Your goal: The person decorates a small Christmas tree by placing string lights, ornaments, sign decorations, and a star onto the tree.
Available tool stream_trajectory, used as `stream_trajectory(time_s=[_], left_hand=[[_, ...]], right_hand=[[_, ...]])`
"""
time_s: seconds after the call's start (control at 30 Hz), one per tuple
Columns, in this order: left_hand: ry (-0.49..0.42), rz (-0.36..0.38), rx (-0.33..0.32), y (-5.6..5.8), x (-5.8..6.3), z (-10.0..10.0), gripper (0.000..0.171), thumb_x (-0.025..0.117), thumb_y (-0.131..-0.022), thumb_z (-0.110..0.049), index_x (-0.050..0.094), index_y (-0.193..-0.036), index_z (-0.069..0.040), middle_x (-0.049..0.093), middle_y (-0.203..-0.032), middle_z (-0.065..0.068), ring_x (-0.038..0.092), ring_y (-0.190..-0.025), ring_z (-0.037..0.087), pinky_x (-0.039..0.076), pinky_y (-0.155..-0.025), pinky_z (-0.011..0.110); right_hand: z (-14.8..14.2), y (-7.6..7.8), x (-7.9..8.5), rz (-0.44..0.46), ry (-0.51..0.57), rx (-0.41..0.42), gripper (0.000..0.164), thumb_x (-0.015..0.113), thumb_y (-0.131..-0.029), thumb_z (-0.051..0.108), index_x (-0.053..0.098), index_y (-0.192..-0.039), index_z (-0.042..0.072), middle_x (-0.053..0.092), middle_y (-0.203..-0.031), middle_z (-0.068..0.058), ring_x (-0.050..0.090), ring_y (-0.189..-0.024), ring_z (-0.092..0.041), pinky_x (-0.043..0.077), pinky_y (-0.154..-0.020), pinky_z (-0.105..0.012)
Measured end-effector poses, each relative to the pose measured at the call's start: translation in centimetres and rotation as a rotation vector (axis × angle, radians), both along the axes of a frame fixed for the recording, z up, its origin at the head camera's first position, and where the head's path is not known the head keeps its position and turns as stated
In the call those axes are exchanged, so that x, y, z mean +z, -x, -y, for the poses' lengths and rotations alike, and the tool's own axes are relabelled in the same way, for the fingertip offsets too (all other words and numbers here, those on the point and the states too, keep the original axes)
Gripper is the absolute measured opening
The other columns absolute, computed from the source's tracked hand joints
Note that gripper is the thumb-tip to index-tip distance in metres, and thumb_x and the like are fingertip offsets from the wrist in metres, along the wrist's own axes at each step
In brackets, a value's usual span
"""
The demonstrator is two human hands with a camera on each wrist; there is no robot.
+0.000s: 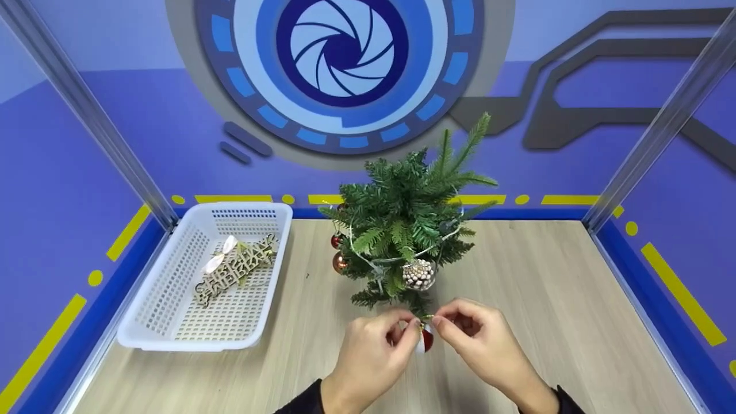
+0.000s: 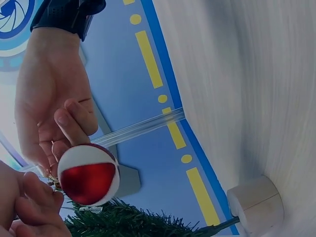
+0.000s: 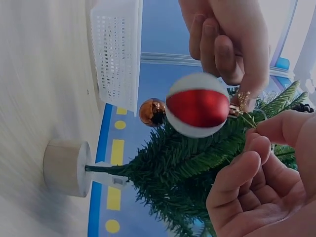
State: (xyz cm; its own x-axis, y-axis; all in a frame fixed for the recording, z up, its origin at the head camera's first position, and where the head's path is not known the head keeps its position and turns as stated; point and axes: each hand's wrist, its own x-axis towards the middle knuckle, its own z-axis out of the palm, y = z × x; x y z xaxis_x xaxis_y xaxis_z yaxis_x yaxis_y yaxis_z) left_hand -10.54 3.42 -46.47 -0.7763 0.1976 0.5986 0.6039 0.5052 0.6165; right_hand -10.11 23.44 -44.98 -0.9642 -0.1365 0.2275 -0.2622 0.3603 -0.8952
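Note:
A red-and-white bauble (image 3: 197, 104) hangs by a gold cord (image 3: 250, 120) in front of a small artificial Christmas tree (image 1: 402, 218). My right hand (image 1: 489, 345) pinches the cord between thumb and forefinger. On the other side, my left hand (image 1: 376, 351) pinches the cord close to the bauble's gold cap, thumb and forefinger together. In the head view the left fingers partly cover the bauble. Both hands meet low at the tree's front, below a frosted pine cone (image 1: 418, 274).
To the left stands a white plastic basket (image 1: 129, 339) holding wooden lettering cutouts (image 1: 236, 273) and a pale ribbon-like piece (image 1: 221, 255). A copper bauble (image 1: 340, 263) and a white wire (image 1: 428, 250) are on the tree. Its round wooden base (image 2: 256, 205) stands on the table (image 1: 575, 299).

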Motion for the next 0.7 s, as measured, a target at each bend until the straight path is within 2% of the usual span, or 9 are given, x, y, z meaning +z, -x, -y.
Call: stream_trajectory(time_s=[0.27,0.53,0.7], left_hand=[[0.013,-0.007,0.03,0.3,-0.1,-0.2,0.005,0.07,-0.092,-0.022,0.073,-0.089,-0.025,0.048,-0.054,-0.022,0.034,-0.048,-0.015,0.026,-0.044,0.004],[0.022,-0.006,0.041,0.4,-0.1,-0.3,0.005,0.068,-0.093,-0.023,0.072,-0.09,-0.025,0.047,-0.053,-0.022,0.033,-0.046,-0.015,0.025,-0.043,0.004],[0.058,-0.035,0.083,0.6,-0.3,-0.3,0.005,0.069,-0.091,-0.022,0.073,-0.088,-0.024,0.043,-0.051,-0.021,0.029,-0.045,-0.013,0.02,-0.041,0.006]], right_hand=[[0.1,0.4,-0.2,-0.062,-0.011,-0.023,0.006,0.072,-0.091,0.022,0.072,-0.087,0.026,0.065,-0.076,0.006,0.053,-0.059,-0.007,0.045,-0.051,-0.023],[0.2,1.0,-0.7,-0.056,-0.03,-0.061,0.012,0.073,-0.089,0.012,0.072,-0.086,0.023,0.064,-0.074,0.006,0.049,-0.057,-0.006,0.042,-0.05,-0.022],[0.3,1.0,-0.5,-0.045,-0.047,-0.053,0.013,0.073,-0.09,0.013,0.072,-0.085,0.025,0.063,-0.073,0.007,0.05,-0.057,-0.005,0.044,-0.051,-0.021]])
